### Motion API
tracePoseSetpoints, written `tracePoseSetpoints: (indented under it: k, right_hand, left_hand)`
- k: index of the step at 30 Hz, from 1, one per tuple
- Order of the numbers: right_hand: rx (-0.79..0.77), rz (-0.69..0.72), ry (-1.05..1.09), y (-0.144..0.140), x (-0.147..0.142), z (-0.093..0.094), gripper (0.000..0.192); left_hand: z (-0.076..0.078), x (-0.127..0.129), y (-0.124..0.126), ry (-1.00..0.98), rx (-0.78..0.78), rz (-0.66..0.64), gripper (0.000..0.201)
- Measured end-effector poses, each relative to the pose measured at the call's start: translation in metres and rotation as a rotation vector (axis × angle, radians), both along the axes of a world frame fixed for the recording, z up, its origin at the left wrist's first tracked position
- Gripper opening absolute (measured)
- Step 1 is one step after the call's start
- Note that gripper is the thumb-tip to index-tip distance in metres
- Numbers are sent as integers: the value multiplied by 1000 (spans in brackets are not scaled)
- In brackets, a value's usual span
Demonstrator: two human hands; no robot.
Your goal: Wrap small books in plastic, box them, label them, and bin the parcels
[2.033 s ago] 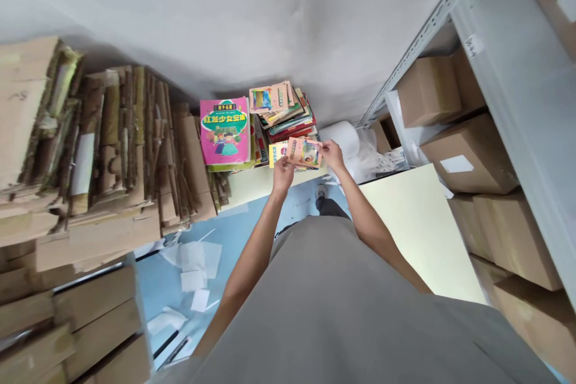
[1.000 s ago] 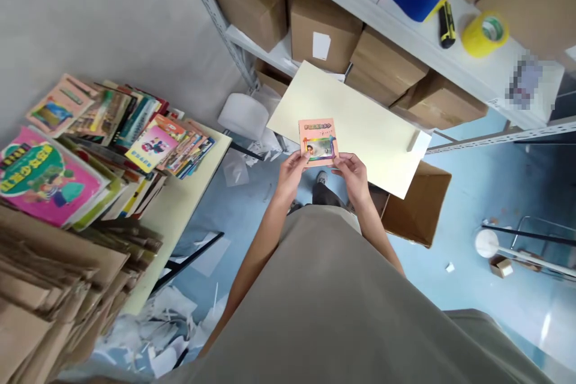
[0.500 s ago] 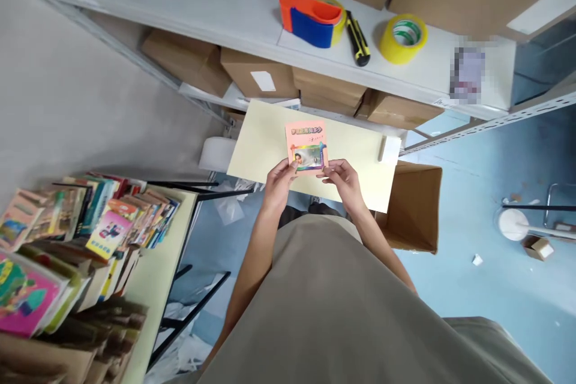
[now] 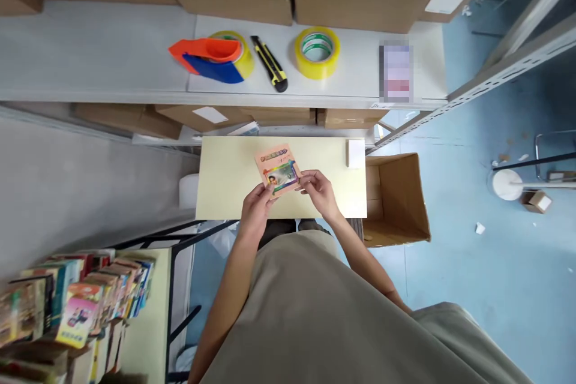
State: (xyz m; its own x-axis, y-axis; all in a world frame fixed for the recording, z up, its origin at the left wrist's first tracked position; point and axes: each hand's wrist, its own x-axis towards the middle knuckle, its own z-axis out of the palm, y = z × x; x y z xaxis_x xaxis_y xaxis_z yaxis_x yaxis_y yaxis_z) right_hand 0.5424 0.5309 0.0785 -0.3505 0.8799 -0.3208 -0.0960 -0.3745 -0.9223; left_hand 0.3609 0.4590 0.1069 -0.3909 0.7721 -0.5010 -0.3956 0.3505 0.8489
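Observation:
A small pink booklet with a colourful picture on its cover is held face up between both hands. My left hand grips its lower left corner and my right hand grips its right edge. The booklet hovers just above a pale yellow table, tilted slightly to the left. A small white block lies on the table's far right corner.
On the grey shelf behind the table lie an orange and blue tape dispenser, a yellow utility knife and a yellow tape roll, under cardboard boxes. An open cardboard box stands right of the table. Stacked books sit lower left.
I have turned right from the book pile to the yellow table, carrying the pink booklet in both hands. The booklet is now lower over the table and tilted left.

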Motion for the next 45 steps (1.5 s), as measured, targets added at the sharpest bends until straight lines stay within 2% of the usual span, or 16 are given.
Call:
tracePoseSetpoints:
  k: [3,6,8,12,14,16,19,21,25,27,30,33,36,38,41,45]
  right_hand:
    - [58,-24,-76,3,8,-4,36]
    - [281,-68,-254,2,10,4,29]
    - [381,-30,-305,1,4,13,29]
    - [295,21,-271,-3,-14,29,50]
    - [245,-35,-284,-2,-18,35,47]
    - [228,-81,-289,1,-18,39,41]
    - [215,-89,-205,5,-15,44,49]
    - [182,-49,-130,6,-16,47,55]
    - [131,56,-96,3,-33,44,59]
    - [135,89,-110,0,-46,40,59]
    - [159,144,-139,-3,-66,36,57]
    - [241,118,-180,-6,-88,40,62]
    - [367,29,-295,-14,-115,49,70]
    - [360,45,-309,-23,-138,55,71]
    - [263,97,-222,-42,-180,62,70]
    - [268,-13,-186,-60,-221,74,59]
  left_hand:
    - [-2,10,8,-8,-35,35,61]
    - [0,22,12,54,-7,65,58]
    - [4,31,12,149,39,52,53]
    - [19,48,8,400,137,-97,43]
    - [25,52,5,490,197,-206,43]
    - [28,49,2,542,224,-248,45]
    - [25,34,-3,556,137,-97,58]
    - [22,19,-7,448,72,-8,68]
    - [19,-11,-20,88,66,35,65]
    - [17,-24,-27,14,63,96,64]
    - [13,-44,-36,6,59,154,64]
    - [9,-68,-42,96,85,187,62]
    - [10,-94,-44,306,121,237,56]
    - [13,-109,-45,472,138,236,50]
    - [17,-126,-48,714,213,149,36]
    - [24,-144,-58,920,361,34,28]
